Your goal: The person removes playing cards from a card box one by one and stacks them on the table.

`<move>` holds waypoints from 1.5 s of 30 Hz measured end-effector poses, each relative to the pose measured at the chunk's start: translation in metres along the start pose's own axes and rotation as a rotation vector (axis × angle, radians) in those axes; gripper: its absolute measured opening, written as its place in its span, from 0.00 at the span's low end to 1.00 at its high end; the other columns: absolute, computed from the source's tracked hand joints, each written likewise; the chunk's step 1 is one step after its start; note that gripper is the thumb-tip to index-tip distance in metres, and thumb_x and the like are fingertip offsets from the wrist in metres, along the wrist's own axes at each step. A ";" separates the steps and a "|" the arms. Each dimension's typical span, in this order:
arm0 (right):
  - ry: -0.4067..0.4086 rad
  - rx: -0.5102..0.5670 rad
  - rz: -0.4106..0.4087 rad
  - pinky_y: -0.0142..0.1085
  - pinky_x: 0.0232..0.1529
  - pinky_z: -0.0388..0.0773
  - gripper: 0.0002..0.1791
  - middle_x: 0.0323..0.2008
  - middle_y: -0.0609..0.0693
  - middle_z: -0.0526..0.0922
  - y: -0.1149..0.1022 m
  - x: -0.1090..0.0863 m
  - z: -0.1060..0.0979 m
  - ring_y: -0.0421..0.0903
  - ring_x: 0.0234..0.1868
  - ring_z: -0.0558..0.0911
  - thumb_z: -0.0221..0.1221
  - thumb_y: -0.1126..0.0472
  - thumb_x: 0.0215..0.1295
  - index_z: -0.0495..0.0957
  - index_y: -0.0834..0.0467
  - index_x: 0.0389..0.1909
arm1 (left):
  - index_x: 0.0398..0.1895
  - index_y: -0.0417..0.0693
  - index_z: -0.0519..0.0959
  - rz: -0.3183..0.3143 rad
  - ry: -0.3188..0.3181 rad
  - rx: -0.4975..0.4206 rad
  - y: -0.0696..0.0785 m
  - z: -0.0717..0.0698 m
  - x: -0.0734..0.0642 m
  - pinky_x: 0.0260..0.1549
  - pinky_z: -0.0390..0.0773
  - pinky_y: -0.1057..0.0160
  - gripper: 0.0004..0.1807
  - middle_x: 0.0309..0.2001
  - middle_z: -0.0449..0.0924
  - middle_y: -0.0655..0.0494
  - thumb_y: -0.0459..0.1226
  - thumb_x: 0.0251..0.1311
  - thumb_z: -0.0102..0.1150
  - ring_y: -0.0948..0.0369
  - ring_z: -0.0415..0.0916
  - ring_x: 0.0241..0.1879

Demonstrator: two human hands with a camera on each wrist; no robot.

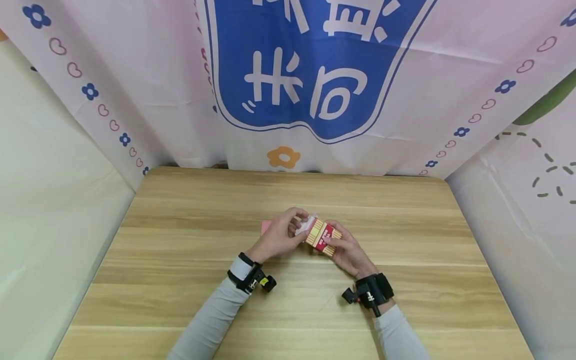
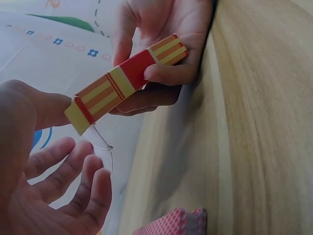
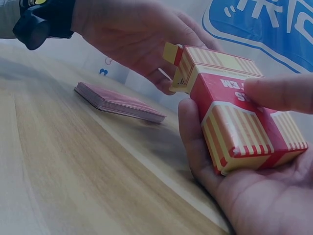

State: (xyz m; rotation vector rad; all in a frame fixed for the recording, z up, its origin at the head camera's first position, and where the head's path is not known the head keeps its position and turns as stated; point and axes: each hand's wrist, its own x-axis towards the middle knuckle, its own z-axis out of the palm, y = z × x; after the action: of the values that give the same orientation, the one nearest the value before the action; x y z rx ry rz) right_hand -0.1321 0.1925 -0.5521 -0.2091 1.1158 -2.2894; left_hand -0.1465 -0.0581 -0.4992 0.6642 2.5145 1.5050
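A playing-card box (image 1: 317,232) with yellow-and-tan stripes and a red label is tilted above the table, gripped by my right hand (image 1: 352,254). The right thumb (image 3: 279,93) lies across the label while the other fingers support the box from below. At the box's far end, a flap (image 3: 171,54) stands open. My left hand (image 1: 281,234) is at that end, its thumb (image 2: 53,108) right at the flap and its other fingers spread loosely beneath. A deck of cards (image 3: 120,104) with a red-and-white pattern lies on the table, mostly hidden behind the left hand in the head view.
The wood-grain table (image 1: 405,220) reaches to a hanging white cloth (image 1: 180,135) with a blue emblem at the back. More pale cloth walls (image 1: 45,200) flank both sides. Each wrist wears a black strap with a small camera (image 1: 268,283).
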 end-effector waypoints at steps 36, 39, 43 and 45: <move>0.070 0.006 0.019 0.45 0.58 0.85 0.24 0.67 0.55 0.72 -0.002 -0.001 0.002 0.50 0.61 0.83 0.47 0.74 0.80 0.69 0.50 0.68 | 0.60 0.46 0.84 -0.166 0.196 -0.121 -0.023 -0.077 -0.011 0.40 0.81 0.64 0.13 0.56 0.81 0.45 0.35 0.79 0.56 0.53 0.84 0.44; 0.072 0.016 0.020 0.45 0.59 0.85 0.24 0.67 0.56 0.72 -0.002 -0.001 0.003 0.50 0.61 0.83 0.47 0.74 0.79 0.69 0.51 0.68 | 0.59 0.46 0.84 -0.195 0.132 -0.052 -0.028 -0.077 -0.011 0.43 0.82 0.61 0.13 0.57 0.83 0.44 0.36 0.80 0.55 0.51 0.84 0.47; 0.078 0.024 0.024 0.45 0.59 0.85 0.24 0.67 0.56 0.71 -0.002 0.000 0.003 0.51 0.61 0.83 0.48 0.74 0.79 0.68 0.51 0.69 | 0.57 0.46 0.85 -0.250 0.056 0.002 -0.034 -0.075 -0.010 0.44 0.83 0.59 0.12 0.57 0.84 0.45 0.36 0.80 0.55 0.51 0.83 0.49; 0.076 0.021 0.024 0.45 0.59 0.85 0.24 0.68 0.56 0.71 -0.002 0.000 0.003 0.51 0.61 0.83 0.48 0.74 0.79 0.68 0.51 0.69 | 0.56 0.48 0.85 -0.279 0.047 0.028 -0.036 -0.072 -0.009 0.42 0.82 0.59 0.11 0.55 0.85 0.47 0.37 0.80 0.55 0.52 0.82 0.47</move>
State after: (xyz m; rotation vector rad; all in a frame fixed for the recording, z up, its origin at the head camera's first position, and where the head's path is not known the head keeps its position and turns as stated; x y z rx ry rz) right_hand -0.1318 0.1912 -0.5490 -0.1004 1.1249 -2.3034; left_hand -0.1736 -0.1342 -0.4965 0.2683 2.5376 1.4025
